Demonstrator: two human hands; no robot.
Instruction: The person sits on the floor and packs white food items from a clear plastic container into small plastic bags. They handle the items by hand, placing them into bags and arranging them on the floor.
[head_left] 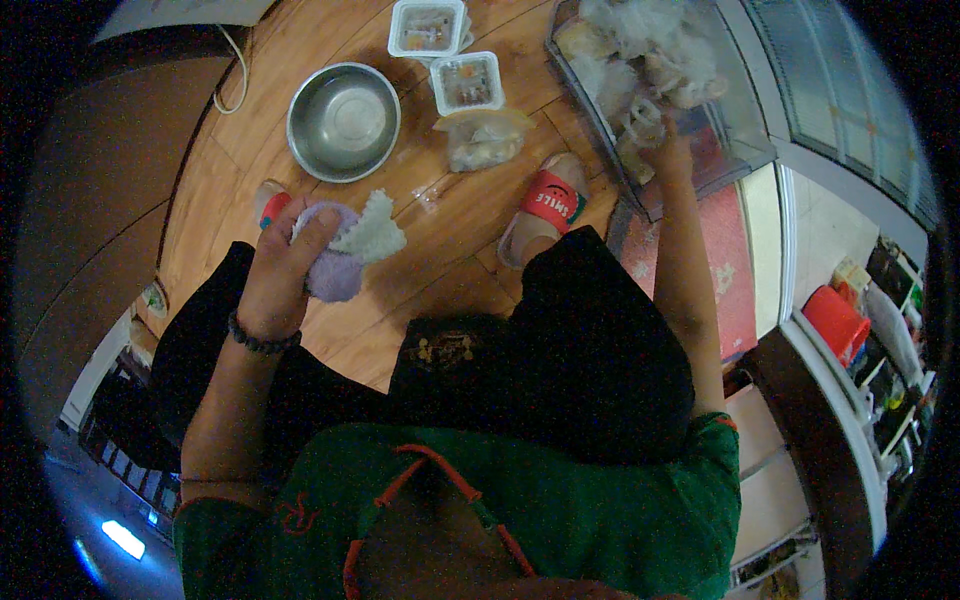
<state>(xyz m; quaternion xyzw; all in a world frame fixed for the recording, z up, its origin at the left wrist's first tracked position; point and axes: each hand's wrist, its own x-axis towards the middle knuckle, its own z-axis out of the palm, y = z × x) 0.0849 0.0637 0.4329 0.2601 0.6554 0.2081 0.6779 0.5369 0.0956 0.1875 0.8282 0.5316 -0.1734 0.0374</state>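
On the left, my left hand (282,262) is closed round a soft cloth (335,277), lilac with a fluffy white part that sticks out to the right. It hovers over the floor near my left slipper (272,203). At the upper right, my right hand (672,150) reaches into a clear freezer drawer (600,130). Whitish plastic bags (640,60) of food lie in it. Beside my fingers is a pale, looped piece of plastic (643,122). The fingers are dim and partly hidden, so I cannot make out whether they grip it.
A steel basin (345,122) stands on the wooden floor. Right of it are two white plastic food trays (466,83) and a bag of food (485,140). My right slipper (550,203) is close to the drawer. A red patterned mat (735,265) lies below the drawer; shelves (895,350) are far right.
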